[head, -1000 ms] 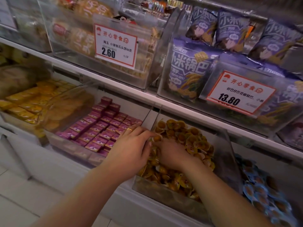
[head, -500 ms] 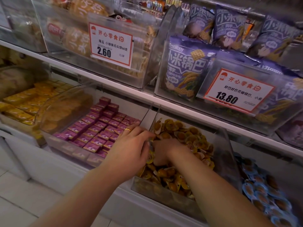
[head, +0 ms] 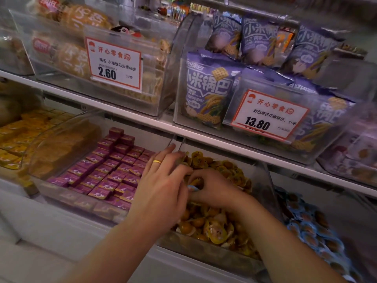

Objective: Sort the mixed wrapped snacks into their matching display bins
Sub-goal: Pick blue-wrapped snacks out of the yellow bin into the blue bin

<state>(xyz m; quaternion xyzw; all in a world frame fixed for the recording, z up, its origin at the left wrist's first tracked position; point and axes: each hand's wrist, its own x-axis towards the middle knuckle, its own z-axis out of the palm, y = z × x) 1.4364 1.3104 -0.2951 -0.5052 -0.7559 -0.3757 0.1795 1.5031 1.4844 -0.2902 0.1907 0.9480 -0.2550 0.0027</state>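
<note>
A clear bin [head: 267,180] on the lower shelf holds a heap of yellow-wrapped round snacks [head: 214,225]. Both hands are inside it. My right hand [head: 212,188] curls its fingers and pinches a small blue-wrapped snack [head: 191,188] among the yellow ones. My left hand [head: 163,186], with a gold ring, lies over the bin's left side with its fingers spread and straight, touching the heap. To the right stands a bin of blue-wrapped snacks [head: 312,229]. To the left is a bin of purple wrapped squares [head: 110,170].
Farther left lies a bin of yellow squares [head: 18,137]. On the upper shelf stand bins with cracker bags and a 2.60 price tag [head: 115,63], and purple bags with a 13.80 tag [head: 267,115]. The white shelf edge [head: 130,117] runs just above my hands.
My right hand has dug into the yellow heap and drawn back toward my left hand, and a blue-wrapped snack now shows in its fingertips. My left hand has barely shifted.
</note>
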